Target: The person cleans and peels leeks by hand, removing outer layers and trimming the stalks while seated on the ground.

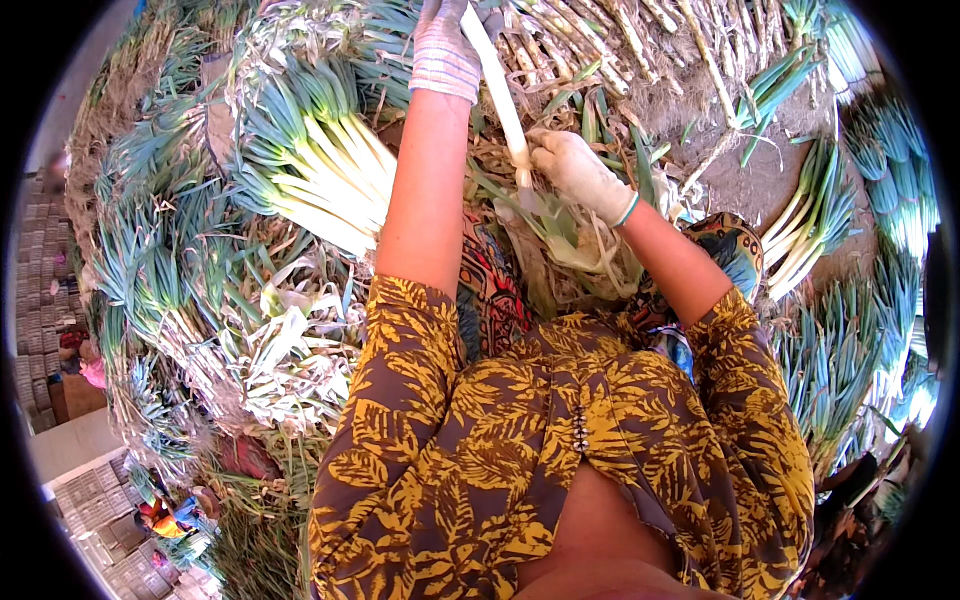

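A long green onion (497, 95) with a white stalk slants down in front of me. My left hand (447, 45), in a glove with a striped cuff, is closed around its upper part at the top edge of the view. My right hand (580, 172), in a pale glove, has its fingers curled beside the stalk's lower end. What those fingers hold, if anything, is hidden. Below the stalk's end, peeled pale leaves (580, 245) lie between my knees. A fan of cleaned green onions (330, 165), white stalks bared, rests left of my left forearm.
Unpeeled, soil-covered green onions (590, 40) lie along the far side. A smaller cleaned bunch (808, 215) sits on the ground at right, with bundled green onions (895, 170) beyond it. Dry peelings (300, 350) and leafy heaps (150, 250) fill the left. Other people (170, 518) appear at lower left.
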The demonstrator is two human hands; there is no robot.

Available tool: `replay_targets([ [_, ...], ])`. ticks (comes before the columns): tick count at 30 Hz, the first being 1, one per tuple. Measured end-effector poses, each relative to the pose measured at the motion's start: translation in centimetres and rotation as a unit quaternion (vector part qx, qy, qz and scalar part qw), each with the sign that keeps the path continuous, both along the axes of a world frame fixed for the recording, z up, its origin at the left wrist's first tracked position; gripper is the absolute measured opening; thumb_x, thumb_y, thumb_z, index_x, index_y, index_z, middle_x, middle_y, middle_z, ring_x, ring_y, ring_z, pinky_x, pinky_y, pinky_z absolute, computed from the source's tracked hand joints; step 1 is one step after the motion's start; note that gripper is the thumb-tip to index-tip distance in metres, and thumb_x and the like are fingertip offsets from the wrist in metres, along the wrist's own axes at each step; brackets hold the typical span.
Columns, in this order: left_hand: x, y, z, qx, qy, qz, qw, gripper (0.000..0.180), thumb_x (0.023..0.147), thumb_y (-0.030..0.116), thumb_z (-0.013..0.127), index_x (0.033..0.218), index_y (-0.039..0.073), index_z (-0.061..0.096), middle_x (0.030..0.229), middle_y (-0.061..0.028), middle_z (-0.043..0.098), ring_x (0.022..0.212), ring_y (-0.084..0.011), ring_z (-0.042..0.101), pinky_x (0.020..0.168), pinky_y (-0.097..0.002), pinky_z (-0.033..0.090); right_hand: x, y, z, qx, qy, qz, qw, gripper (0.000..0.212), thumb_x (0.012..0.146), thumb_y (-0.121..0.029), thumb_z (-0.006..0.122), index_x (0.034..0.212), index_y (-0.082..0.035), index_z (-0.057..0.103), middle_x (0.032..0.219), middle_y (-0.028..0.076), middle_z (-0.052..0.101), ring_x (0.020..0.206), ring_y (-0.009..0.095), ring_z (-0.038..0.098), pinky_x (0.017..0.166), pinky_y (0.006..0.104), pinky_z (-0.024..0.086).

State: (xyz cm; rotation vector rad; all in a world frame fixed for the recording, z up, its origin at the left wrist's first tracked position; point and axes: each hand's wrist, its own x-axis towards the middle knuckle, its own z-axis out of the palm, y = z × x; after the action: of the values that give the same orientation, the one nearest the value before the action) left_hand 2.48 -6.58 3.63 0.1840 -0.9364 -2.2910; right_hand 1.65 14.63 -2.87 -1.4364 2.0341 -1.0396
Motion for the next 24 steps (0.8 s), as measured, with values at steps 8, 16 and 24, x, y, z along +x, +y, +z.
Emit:
replay_targets([
  [8,0.1,1.0,1.1,-0.053,-0.019,0.002,0.998,0.023,0.093,0.012,0.061,0.115,0.014,0.053,0.088,-0.0032,0.056,0.074,-0.0193,0.06,0.066,-0.0341,0.056,0.3,-0.1,2.9,0.08,-0.018,-0.061,0.995,0.036,0.093,-0.031,0.049,0.111,-0.001,0.06,0.079,0.021,0.067,0.078,0.037,0.066,0.071,0.0443,0.052],
  [16,-0.1,2.8,1.7,-0.033,-0.002,0.011,0.999,0.044,0.088,0.002,0.063,0.128,0.015,0.048,0.094,-0.0035,0.058,0.079,-0.0184,0.06,0.065,-0.0318,0.055,-0.7,-0.5,-1.8,0.033,0.15,-0.023,0.988,0.021,0.085,-0.018,0.06,0.089,0.003,0.06,0.087,0.021,0.059,0.078,0.036,0.063,0.069,0.0436,0.052],
  [24,0.5,1.9,1.3,-0.049,-0.013,-0.033,0.998,0.042,0.09,0.005,0.062,0.128,0.014,0.047,0.092,-0.0049,0.058,0.076,-0.0191,0.061,0.062,-0.0309,0.056,-0.9,-0.3,-1.5,0.015,0.092,-0.009,0.996,0.015,0.085,-0.012,0.056,0.085,0.002,0.059,0.089,0.019,0.06,0.079,0.036,0.063,0.07,0.0423,0.053],
])
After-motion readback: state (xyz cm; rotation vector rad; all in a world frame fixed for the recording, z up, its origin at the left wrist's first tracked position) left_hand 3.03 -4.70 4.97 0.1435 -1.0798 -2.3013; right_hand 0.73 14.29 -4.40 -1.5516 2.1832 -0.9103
